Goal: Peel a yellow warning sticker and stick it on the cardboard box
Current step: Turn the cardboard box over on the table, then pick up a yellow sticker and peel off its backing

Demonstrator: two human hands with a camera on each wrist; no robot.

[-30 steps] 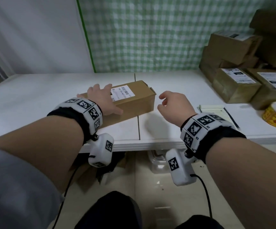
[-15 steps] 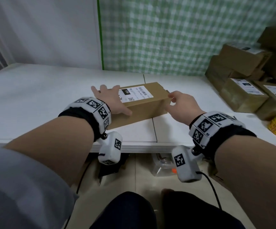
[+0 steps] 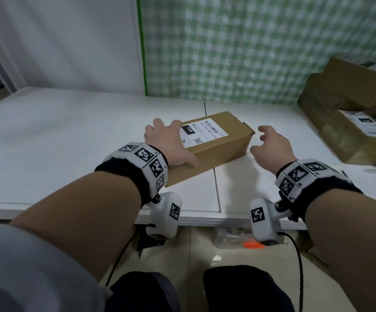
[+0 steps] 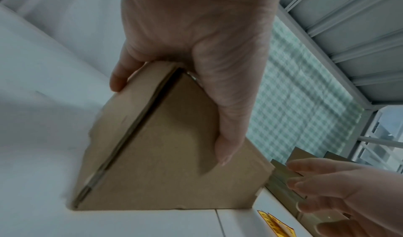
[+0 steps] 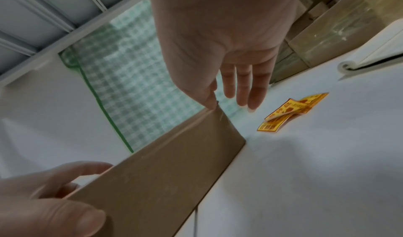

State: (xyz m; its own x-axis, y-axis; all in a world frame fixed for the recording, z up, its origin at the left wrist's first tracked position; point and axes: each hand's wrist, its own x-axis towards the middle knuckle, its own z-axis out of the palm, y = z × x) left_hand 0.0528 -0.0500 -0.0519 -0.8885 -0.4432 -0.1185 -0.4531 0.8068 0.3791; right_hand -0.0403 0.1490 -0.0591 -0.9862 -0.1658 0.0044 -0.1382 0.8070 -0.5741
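Note:
A brown cardboard box [image 3: 218, 145] with a white shipping label lies on the white table [image 3: 70, 136]. My left hand [image 3: 169, 143] grips its left end, thumb on the front face [image 4: 163, 163] and fingers over the top. My right hand [image 3: 270, 143] hovers open just off the box's right end, fingers loosely spread. In the right wrist view its thumb is at the box's top corner [image 5: 163, 180]; I cannot tell if it touches. A few loose yellow warning stickers [image 5: 292, 113] lie on the table beyond the right fingers, also seen in the left wrist view [image 4: 274, 223]. The head view hides them.
Several taped cardboard parcels [image 3: 358, 122] are stacked at the table's right. A green checked cloth [image 3: 250, 52] hangs behind the table. A white pad with a rolled edge [image 5: 370, 58] lies to the right. The table's front edge is near my wrists.
Half a second ago the right hand touched the box's right end; it now sits slightly off it. The left hand has stayed on the box's left end. The view has shifted left.

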